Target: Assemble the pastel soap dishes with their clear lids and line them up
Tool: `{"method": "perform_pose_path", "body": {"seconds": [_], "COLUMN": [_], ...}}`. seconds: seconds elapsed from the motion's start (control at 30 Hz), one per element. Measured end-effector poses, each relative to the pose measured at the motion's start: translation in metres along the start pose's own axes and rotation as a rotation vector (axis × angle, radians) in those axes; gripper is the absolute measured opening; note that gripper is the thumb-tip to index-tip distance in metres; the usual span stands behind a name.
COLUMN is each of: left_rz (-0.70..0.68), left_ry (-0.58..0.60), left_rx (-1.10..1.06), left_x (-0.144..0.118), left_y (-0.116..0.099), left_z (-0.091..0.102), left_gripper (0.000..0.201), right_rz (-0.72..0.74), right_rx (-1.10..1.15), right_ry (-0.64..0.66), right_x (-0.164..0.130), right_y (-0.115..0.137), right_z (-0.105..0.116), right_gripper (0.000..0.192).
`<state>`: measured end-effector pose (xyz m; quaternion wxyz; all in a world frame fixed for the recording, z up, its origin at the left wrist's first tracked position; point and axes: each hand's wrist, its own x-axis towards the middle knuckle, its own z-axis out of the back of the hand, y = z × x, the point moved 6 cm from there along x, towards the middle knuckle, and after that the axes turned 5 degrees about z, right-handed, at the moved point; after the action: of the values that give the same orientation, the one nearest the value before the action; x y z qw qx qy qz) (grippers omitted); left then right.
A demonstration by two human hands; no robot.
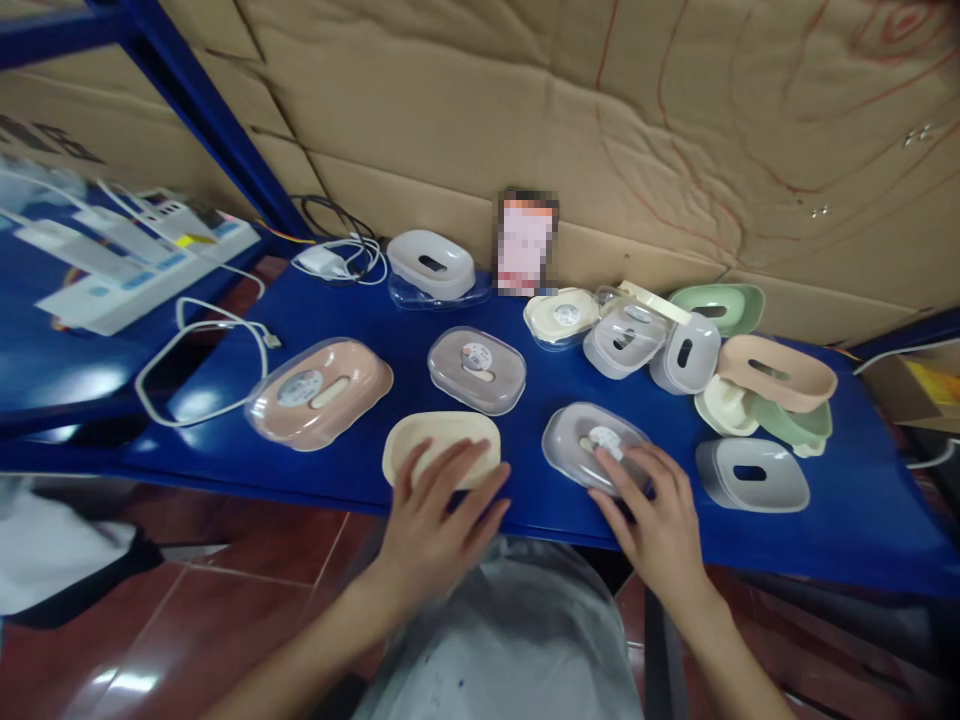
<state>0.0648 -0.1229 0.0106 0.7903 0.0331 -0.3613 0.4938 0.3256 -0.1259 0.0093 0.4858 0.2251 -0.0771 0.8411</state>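
My left hand (442, 510) is spread, fingers apart, over a cream oval soap dish (405, 440) near the table's front edge. Its fingers cover the dish's front part, and I cannot tell whether they touch it. My right hand (660, 500) has its fingers apart at the front right of a grey soap dish (570, 440) with a clear lid and a round label. The fingertips reach onto that lid. Behind and between the hands lies another lidded grey dish (457, 370). A lidded pink dish (337, 385) sits on the left.
On the right are stacked grey dishes (686, 350), a peach tray (795, 372), green pieces (739, 300) and a loose grey dish (772, 480). At the back stand a phone (525, 240) and a light grey dish (431, 262). A white cable (161, 350) and power strip (150, 280) lie left.
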Motion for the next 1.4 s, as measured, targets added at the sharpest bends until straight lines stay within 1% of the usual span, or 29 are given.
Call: {"method": "perform_pose_path", "body": {"seconds": [0.07, 0.1, 0.2, 0.3, 0.37, 0.47, 0.53, 0.6, 0.63, 0.67, 0.7, 0.8, 0.83, 0.9, 0.97, 1.03, 1.13, 1.27, 1.33, 1.4], "left_rz": [0.085, 0.096, 0.038, 0.015, 0.004, -0.025, -0.037, -0.048, -0.058, -0.072, -0.092, -0.194, -0.238, -0.313, -0.355, -0.37, -0.348, -0.292, -0.271, -0.261], "left_ry": [0.039, 0.082, 0.191, 0.196, 0.187, 0.192, 0.221, 0.254, 0.264, 0.271, 0.276, 0.339, 0.365, 0.403, 0.419, 0.431, 0.44, 0.425, 0.412, 0.412], "left_rx": [0.06, 0.069, 0.015, -0.083, -0.139, -0.186, -0.205, -0.221, -0.226, -0.226, -0.223, -0.194, -0.186, -0.184, -0.184, -0.177, -0.185, -0.238, -0.254, -0.255], "left_x": [-0.008, -0.014, -0.04, -0.066, -0.075, -0.078, -0.075, -0.07, -0.067, -0.064, -0.06, -0.047, -0.042, -0.033, -0.024, -0.017, -0.012, -0.01, -0.009, -0.008], "left_y": [0.017, 0.023, 0.029, 0.024, 0.018, 0.009, 0.005, 0.001, -0.001, -0.003, -0.007, -0.019, -0.023, -0.03, -0.033, -0.035, -0.034, -0.031, -0.03, -0.03], "left_z": [0.011, 0.015, 0.019, 0.021, 0.02, 0.016, 0.011, 0.006, 0.004, 0.002, 0.001, -0.007, -0.01, -0.018, -0.026, -0.034, -0.04, -0.038, -0.037, -0.037], "left_gripper": [0.03, 0.027, 0.021, 0.021, 0.022, 0.024, 0.025, 0.023, 0.022, 0.02, 0.019, 0.021, 0.024, 0.029, 0.033, 0.034, 0.028, 0.024, 0.023, 0.023], "right_rz": [-0.006, 0.013, 0.096, 0.155, 0.209, 0.301, 0.361, 0.427, 0.433, 0.404, 0.338, 0.054, -0.004, -0.044, -0.061, -0.087, -0.118, -0.124, -0.118, -0.138], "right_rx": [-0.025, -0.014, 0.035, 0.033, 0.026, 0.022, 0.042, 0.111, 0.142, 0.151, 0.13, -0.045, -0.093, -0.137, -0.158, -0.187, -0.251, -0.306, -0.288, -0.232], "right_ry": [0.012, 0.033, 0.108, 0.158, 0.181, 0.204, 0.225, 0.257, 0.259, 0.244, 0.213, 0.08, 0.052, 0.016, -0.01, -0.029, -0.036, -0.034, -0.033, -0.062], "right_x": [0.001, 0.002, 0.012, 0.03, 0.045, 0.068, 0.082, 0.093, 0.098, 0.102, 0.106, 0.11, 0.109, 0.109, 0.114, 0.122, 0.138, 0.152, 0.155, 0.155], "right_y": [0.0, 0.003, 0.02, 0.035, 0.045, 0.06, 0.068, 0.069, 0.064, 0.054, 0.039, -0.02, -0.037, -0.064, -0.083, -0.097, -0.111, -0.123, -0.127, -0.134], "right_z": [0.004, 0.005, 0.001, -0.007, -0.015, -0.024, -0.029, -0.033, -0.034, -0.035, -0.035, -0.031, -0.029, -0.025, -0.021, -0.017, -0.014, -0.015, -0.017, -0.018], "right_gripper": [0.072, 0.071, 0.066, 0.058, 0.054, 0.05, 0.05, 0.052, 0.053, 0.054, 0.056, 0.06, 0.061, 0.06, 0.055, 0.049, 0.048, 0.048, 0.048, 0.047]}}
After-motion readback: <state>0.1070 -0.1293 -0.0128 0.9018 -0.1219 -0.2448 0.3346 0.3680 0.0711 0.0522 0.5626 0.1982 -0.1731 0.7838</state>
